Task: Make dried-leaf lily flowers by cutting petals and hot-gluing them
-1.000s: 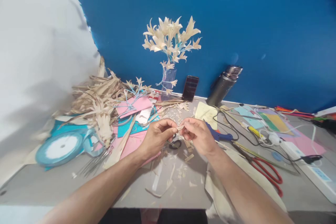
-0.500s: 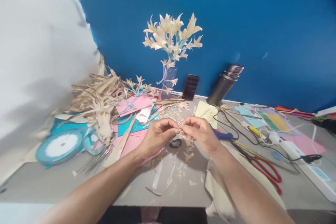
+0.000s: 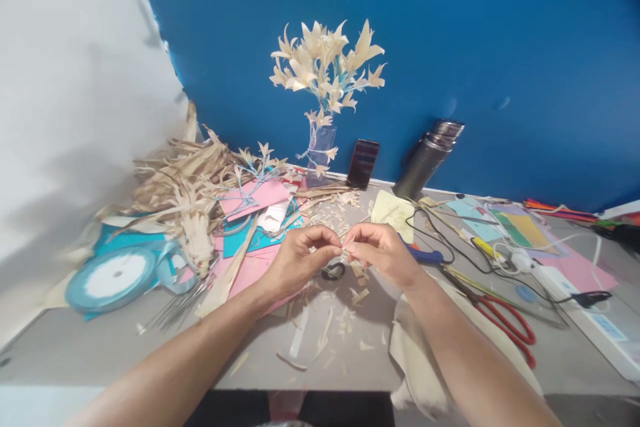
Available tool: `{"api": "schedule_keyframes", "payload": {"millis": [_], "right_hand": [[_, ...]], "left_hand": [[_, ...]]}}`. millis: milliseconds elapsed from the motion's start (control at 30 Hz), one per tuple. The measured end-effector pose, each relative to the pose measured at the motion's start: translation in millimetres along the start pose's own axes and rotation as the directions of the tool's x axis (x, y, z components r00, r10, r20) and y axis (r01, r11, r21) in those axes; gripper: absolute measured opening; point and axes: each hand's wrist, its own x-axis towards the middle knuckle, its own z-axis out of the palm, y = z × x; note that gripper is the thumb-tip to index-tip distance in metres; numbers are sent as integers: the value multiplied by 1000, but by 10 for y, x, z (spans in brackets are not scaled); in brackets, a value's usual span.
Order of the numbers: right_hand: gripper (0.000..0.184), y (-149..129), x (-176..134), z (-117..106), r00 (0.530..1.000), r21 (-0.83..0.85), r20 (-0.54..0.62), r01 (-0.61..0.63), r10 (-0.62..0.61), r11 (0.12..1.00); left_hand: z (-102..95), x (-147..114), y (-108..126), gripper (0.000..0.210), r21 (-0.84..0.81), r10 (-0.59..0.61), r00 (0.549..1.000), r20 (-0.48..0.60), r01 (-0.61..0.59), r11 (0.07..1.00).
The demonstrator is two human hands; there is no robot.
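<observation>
My left hand (image 3: 307,253) and my right hand (image 3: 383,252) meet over the middle of the table, thumbs and forefingers pinched. Between their fingertips is a small pale piece of corn husk (image 3: 345,251), mostly covered by the fingers; its exact shape is too small to tell. Just below the hands lies a small black coiled item (image 3: 333,271). Pale husk scraps (image 3: 360,295) are scattered around it. Behind the hands, husk flowers (image 3: 320,57) on blue-wrapped stems stand in a clear vase (image 3: 323,147).
A heap of dried husks (image 3: 190,173), a blue ribbon spool (image 3: 113,279) and metal wires (image 3: 175,303) lie left. A phone (image 3: 363,164) and a flask (image 3: 429,159) lean on the wall. Red-handled scissors (image 3: 510,323), a cloth (image 3: 417,360) and a power strip (image 3: 585,320) are right.
The fingertips have shifted slightly around the small husk piece, with a little more of its pale edge showing at the right fingers. Both hands stay in nearly the same place.
</observation>
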Motion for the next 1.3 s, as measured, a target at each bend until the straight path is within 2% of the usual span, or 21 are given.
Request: {"api": "schedule_keyframes", "payload": {"millis": [267,500,667,833,967,1033,1133,1300], "right_hand": [[20,76,6,-15,998,69,36,-51,48,996],[20,134,8,37,996,180,71,-73,62,981],[29,124,36,-28,985,307,144,-138,97,942],[40,120,65,-150,998,321,44,-52,40,946],[40,126,54,-146,995,263,94,-43,19,964],[36,127,50,-121,996,243,81,-40,21,969],[32,131,61,-88,999,229,33,-30,23,973],[36,147,124,-86,995,202,-88,-27,45,979]], "left_hand": [[-3,4,17,11,61,86,994,67,-90,994],[-6,-28,22,13,127,85,995,54,-91,988],[-10,-8,14,14,52,30,999,15,-31,998],[5,23,17,13,-66,-39,999,-24,37,997],[28,24,43,12,-118,-78,996,-42,72,990],[36,22,52,12,-103,-88,994,-61,81,991],[40,24,34,11,-103,-98,991,-86,89,991],[25,57,-46,14,-195,-154,984,-92,134,972]]}}
